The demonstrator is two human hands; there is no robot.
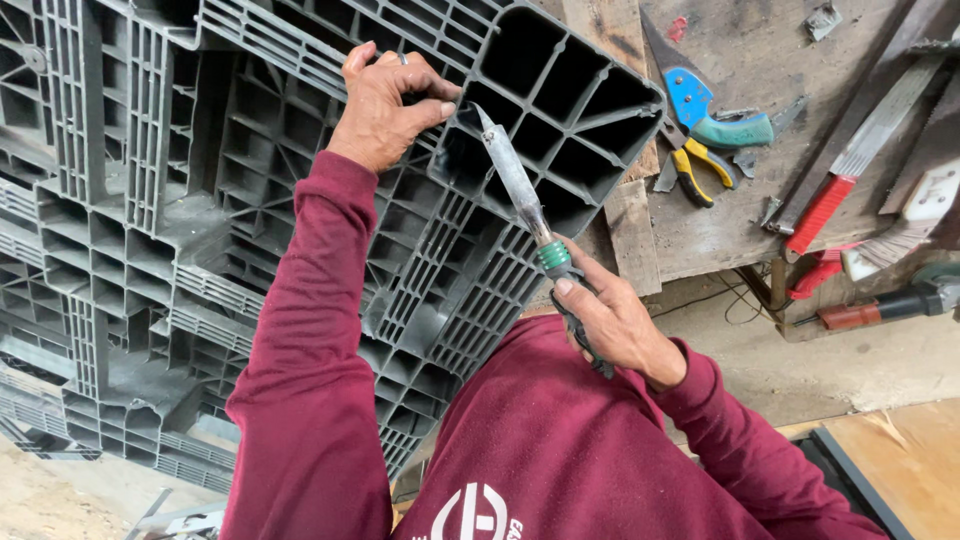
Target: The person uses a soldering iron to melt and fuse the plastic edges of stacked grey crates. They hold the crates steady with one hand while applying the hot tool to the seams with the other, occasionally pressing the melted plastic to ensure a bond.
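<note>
A large grey plastic pallet (pixel 180 200) with a ribbed grid underside lies across a workbench. My left hand (pixel 385 105) grips a rib near the pallet's corner, thumb pressed on the plastic. My right hand (pixel 612 322) is closed on the black handle of a long metal-shafted iron (pixel 520 190) with a green collar. Its tip touches the pallet rib right beside my left thumb. Both arms wear maroon sleeves.
On the wooden bench (pixel 760 60) to the right lie a handsaw with a blue and green handle (pixel 700 105), yellow-handled pliers (pixel 695 170), red-handled tools (pixel 822 212) and a brush. A power tool (pixel 890 305) sits lower right. Concrete floor lies beneath.
</note>
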